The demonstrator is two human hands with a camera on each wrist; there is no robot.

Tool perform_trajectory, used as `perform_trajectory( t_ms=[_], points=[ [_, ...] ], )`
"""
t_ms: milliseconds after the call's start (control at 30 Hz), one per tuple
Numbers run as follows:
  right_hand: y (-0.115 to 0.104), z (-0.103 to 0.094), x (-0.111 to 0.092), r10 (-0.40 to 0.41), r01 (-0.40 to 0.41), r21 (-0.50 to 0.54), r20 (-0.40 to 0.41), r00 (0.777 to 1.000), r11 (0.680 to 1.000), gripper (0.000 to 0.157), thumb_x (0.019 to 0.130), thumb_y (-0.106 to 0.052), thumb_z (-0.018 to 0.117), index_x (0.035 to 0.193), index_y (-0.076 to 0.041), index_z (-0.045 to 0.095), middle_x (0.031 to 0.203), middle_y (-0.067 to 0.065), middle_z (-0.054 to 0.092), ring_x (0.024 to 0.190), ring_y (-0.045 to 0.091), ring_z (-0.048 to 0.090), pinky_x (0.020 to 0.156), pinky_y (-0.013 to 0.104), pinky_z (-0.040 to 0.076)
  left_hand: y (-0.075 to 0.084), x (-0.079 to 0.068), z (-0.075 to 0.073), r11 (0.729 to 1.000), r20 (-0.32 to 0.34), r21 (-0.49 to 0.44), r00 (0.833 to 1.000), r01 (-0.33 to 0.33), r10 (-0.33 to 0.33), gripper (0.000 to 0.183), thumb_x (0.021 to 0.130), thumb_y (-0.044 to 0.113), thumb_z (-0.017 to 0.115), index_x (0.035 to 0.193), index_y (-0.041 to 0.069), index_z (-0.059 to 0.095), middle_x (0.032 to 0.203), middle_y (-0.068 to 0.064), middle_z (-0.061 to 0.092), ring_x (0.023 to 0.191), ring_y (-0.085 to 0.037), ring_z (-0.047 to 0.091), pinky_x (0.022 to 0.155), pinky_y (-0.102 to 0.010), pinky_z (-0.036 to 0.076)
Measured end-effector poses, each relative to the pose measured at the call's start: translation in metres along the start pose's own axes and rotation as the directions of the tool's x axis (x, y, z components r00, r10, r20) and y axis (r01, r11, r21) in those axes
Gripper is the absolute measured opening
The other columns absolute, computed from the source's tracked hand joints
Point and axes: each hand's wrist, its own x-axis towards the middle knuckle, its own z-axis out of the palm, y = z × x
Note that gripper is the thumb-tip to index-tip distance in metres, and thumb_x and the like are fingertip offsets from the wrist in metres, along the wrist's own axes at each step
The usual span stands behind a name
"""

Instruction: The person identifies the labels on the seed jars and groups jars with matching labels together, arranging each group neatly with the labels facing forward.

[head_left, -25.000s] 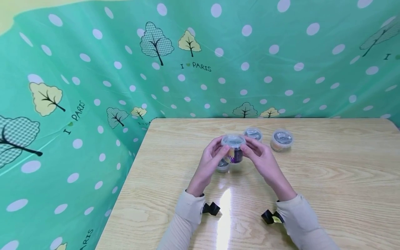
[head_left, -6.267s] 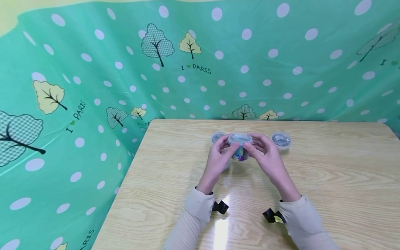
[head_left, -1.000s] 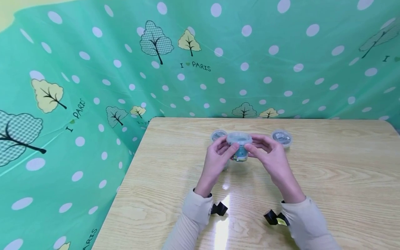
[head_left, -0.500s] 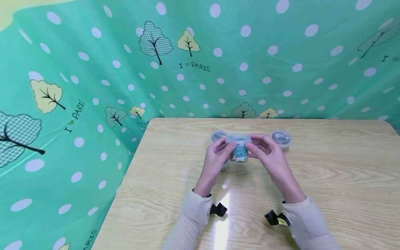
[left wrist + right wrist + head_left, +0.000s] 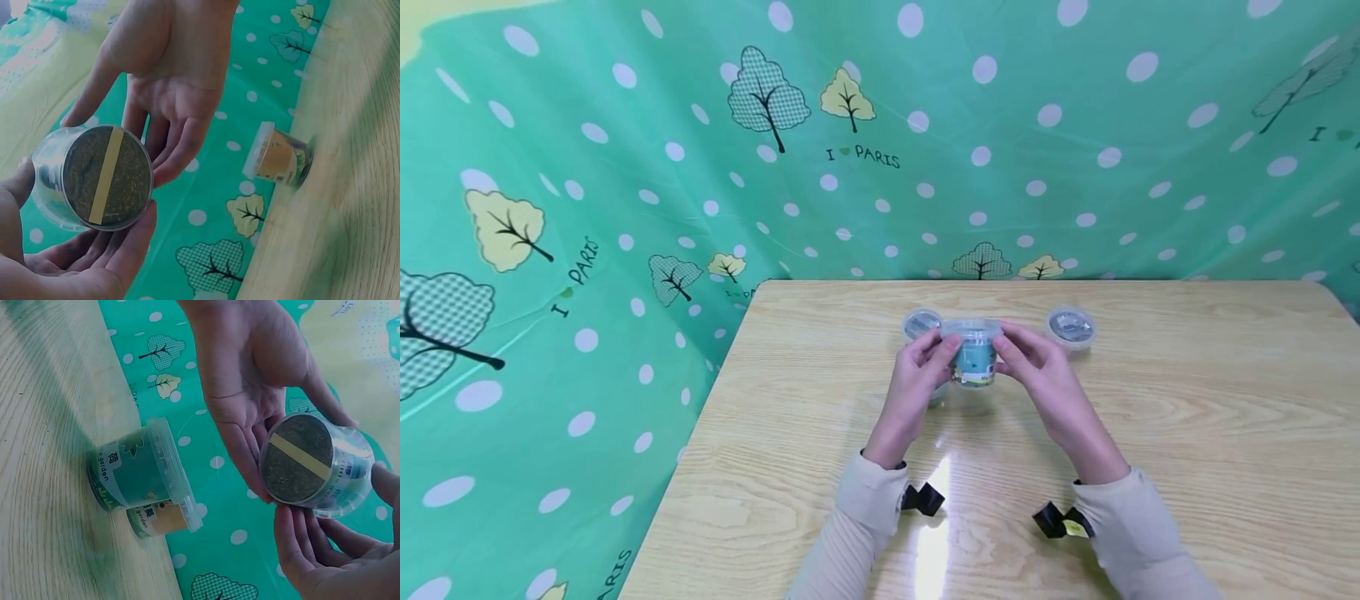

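Both hands hold up a clear plastic tub (image 5: 974, 358) with a translucent lid and a teal label, above the table's middle. My left hand (image 5: 917, 362) grips its left side, thumb in front near the rim. On the opposite side my right hand (image 5: 1041, 367) grips it between thumb and fingers. Through the base of the tub (image 5: 103, 181) in the left wrist view shows dark, soil-like material crossed by a yellow strip. Behind my left hand a second tub (image 5: 937, 396) is mostly hidden.
Two more lidded tubs stand on the wooden table (image 5: 775, 433), one at back left (image 5: 922, 321) and one at back right (image 5: 1071, 327). In the right wrist view, a green-labelled tub (image 5: 128, 469) overlaps an orange-labelled tub (image 5: 162, 519). A green patterned cloth (image 5: 880, 208) hangs behind.
Since 25 seconds ago, the purple-and-yellow-labelled tub has left the hands, the back-middle spot is vacated and a tub stands back left. Over the last second the teal-labelled tub turns slightly.
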Motion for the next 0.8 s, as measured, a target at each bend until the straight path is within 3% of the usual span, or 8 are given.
perform_trajectory(
  t_ms=[100, 200, 367, 467, 800],
  points=[
    [0.000, 0.000, -0.001, -0.004, 0.004, -0.007, -0.016, 1.000, 1.000, 0.061, 0.102, -0.038, 0.054, 0.148, -0.002, 0.041, 0.144, 0.017, 0.048, 0.110, 0.005, 0.060, 0.096, 0.014, 0.049, 0.000, 0.001, 0.000, 0.999, -0.011, 0.039, 1.000, -0.007, 0.008, 0.047, 0.098, 0.035, 0.063, 0.132, 0.002, 0.059, 0.111, -0.009, 0.067, 0.095, -0.012, 0.063, 0.083, -0.025, 0.057],
    [0.000, 0.001, -0.002, -0.018, 0.017, -0.006, -0.059, 0.998, 1.000, 0.059, 0.100, -0.036, 0.058, 0.146, -0.001, 0.044, 0.142, 0.016, 0.050, 0.111, 0.005, 0.060, 0.095, 0.014, 0.050, 0.000, 0.002, 0.000, 0.997, -0.031, 0.073, 0.999, -0.027, 0.029, 0.046, 0.098, 0.034, 0.063, 0.131, 0.004, 0.060, 0.111, -0.005, 0.064, 0.091, -0.010, 0.060, 0.077, -0.020, 0.053],
    [0.002, 0.002, -0.001, -0.030, 0.032, 0.013, -0.126, 0.992, 0.999, 0.056, 0.097, -0.032, 0.064, 0.142, -0.001, 0.049, 0.135, 0.013, 0.054, 0.113, 0.007, 0.058, 0.093, 0.014, 0.051, 0.002, 0.001, 0.003, 0.994, -0.065, 0.071, 0.994, -0.087, 0.091, 0.042, 0.098, 0.024, 0.064, 0.134, 0.003, 0.056, 0.128, -0.011, 0.056, 0.110, -0.016, 0.062, 0.091, -0.027, 0.055],
    [0.002, 0.002, -0.001, -0.036, 0.038, 0.014, -0.140, 0.990, 0.999, 0.055, 0.096, -0.030, 0.066, 0.141, -0.001, 0.050, 0.131, 0.011, 0.055, 0.112, 0.007, 0.058, 0.092, 0.014, 0.051, 0.004, 0.000, 0.004, 0.991, -0.081, 0.081, 0.990, -0.107, 0.114, 0.040, 0.097, 0.020, 0.065, 0.132, 0.002, 0.057, 0.129, -0.013, 0.057, 0.114, -0.021, 0.062, 0.095, -0.031, 0.055],
    [0.001, 0.009, 0.002, -0.058, 0.056, -0.017, -0.217, 0.974, 0.998, 0.051, 0.090, -0.023, 0.075, 0.130, -0.001, 0.053, 0.113, -0.004, 0.061, 0.104, 0.010, 0.058, 0.086, 0.014, 0.053, 0.005, 0.000, 0.011, 0.988, -0.083, 0.127, 0.991, -0.093, 0.104, 0.046, 0.094, 0.020, 0.069, 0.136, 0.004, 0.056, 0.130, -0.013, 0.061, 0.119, -0.025, 0.059, 0.100, -0.033, 0.052]
  ],
)
